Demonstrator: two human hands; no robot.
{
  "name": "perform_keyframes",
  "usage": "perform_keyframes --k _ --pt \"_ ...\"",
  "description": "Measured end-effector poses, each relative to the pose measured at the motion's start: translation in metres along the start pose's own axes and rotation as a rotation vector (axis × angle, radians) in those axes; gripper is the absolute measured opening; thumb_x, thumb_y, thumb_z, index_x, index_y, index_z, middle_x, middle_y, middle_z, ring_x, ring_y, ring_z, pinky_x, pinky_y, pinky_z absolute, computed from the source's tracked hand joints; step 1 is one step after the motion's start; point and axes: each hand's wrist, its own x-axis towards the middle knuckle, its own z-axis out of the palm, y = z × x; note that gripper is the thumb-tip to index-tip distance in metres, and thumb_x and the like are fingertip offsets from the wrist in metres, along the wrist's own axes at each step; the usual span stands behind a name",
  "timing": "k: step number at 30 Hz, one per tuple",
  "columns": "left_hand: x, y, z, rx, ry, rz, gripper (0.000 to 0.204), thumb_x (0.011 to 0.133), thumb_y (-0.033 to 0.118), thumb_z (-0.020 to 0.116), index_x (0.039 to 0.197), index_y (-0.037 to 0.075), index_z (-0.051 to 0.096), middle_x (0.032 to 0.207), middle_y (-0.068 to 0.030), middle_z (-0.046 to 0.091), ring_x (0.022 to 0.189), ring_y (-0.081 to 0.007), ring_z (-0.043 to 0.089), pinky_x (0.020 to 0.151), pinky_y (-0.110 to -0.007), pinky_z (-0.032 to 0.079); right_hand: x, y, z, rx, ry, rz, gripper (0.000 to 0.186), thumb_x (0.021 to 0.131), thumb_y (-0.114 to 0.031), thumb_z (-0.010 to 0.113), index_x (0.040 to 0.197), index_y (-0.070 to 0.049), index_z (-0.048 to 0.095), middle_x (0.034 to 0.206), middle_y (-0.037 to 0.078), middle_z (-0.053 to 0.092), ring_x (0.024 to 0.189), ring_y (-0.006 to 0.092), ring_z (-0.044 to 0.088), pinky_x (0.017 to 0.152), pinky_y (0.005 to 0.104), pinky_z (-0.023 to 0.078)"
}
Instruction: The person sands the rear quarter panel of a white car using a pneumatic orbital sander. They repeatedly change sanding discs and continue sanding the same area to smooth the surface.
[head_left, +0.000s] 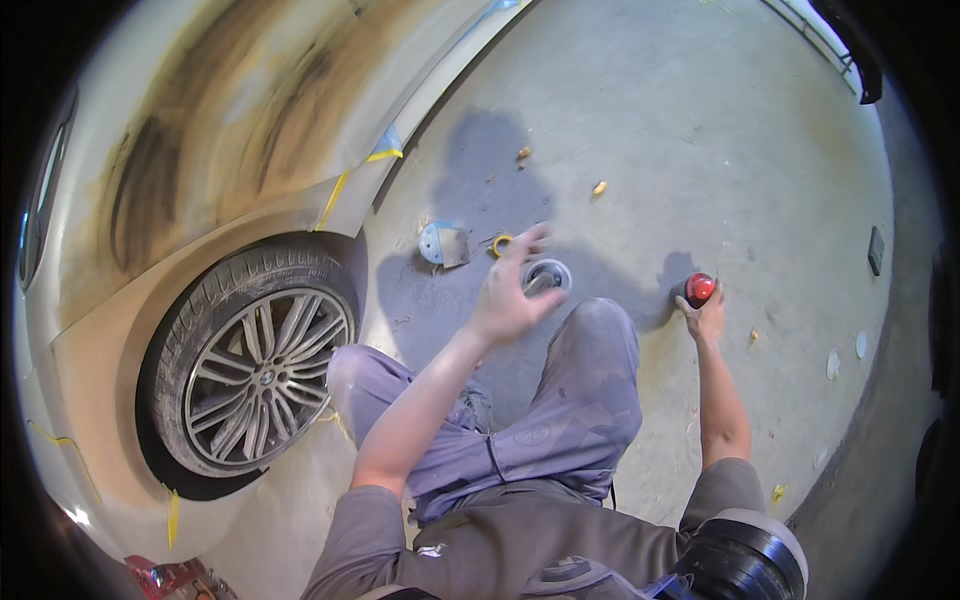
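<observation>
My right hand is wrapped round a small round thing with a glossy red top, low over the floor on the right; its exact kind is not plain. My left hand hangs in front of my knees with thumb and fingers apart, slightly blurred, holding nothing. Partly behind its thumb is a round, light-rimmed container, grey inside. Farther left lies a blue disc with a flat grey plate against it. A small yellow ring, like a tape roll, is close to my left fingertips.
A pale car body with brown and dark sanded patches fills the left, above its wheel. Yellow tape sticks to its edge. Crumpled scraps and pale discs dot the grey floor. A black-and-grey respirator part shows at lower right.
</observation>
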Motion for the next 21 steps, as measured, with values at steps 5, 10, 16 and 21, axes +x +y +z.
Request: perform_keyframes --k 5,10,16,21 --pt "0.005 -0.191 0.047 0.657 -0.326 -0.590 0.126 0.063 0.053 0.090 0.157 -0.002 0.028 0.157 -0.0254 0.041 0.147 -0.0414 0.038 0.120 -0.046 0.037 -0.001 -0.015 -0.023 -0.107 0.052 0.051 0.094 0.079 -0.039 0.085 0.154 -0.005 0.039 0.149 0.029 0.046 0.137 0.0438 0.048 0.113 0.0477 0.042" --pt "-0.012 -0.276 0.088 0.378 -0.327 -0.646 0.091 0.066 0.074 0.082 0.118 0.000 0.069 0.116 -0.0218 0.073 0.113 -0.0358 0.069 0.098 -0.043 0.054 -0.010 -0.077 -0.074 0.151 -0.076 -0.132 0.064 0.086 -0.032 0.079 0.138 -0.001 0.059 0.133 0.025 0.064 0.123 0.0358 0.063 0.103 0.0426 0.051" --pt "0.039 -0.190 0.090 0.247 -0.065 -0.345 0.071 0.076 0.069 0.077 0.097 0.001 0.076 0.096 -0.0238 0.075 0.094 -0.0395 0.073 0.081 -0.047 0.056 -0.064 -0.200 -0.081 0.301 -0.310 -0.230 0.071 0.087 -0.035 0.080 0.143 -0.001 0.053 0.132 0.024 0.064 0.114 0.0328 0.069 0.094 0.0415 0.056" --pt "0.102 -0.039 0.022 0.079 0.237 0.039 0.032 0.087 0.032 0.078 0.098 0.004 0.067 0.088 -0.0220 0.073 0.087 -0.0465 0.069 0.075 -0.056 0.052 -0.089 -0.352 -0.091 0.535 -0.117 -0.225 0.103 0.088 -0.036 0.081 0.162 -0.003 0.016 0.145 0.033 0.048 0.125 0.0391 0.062 0.100 0.0435 0.053"
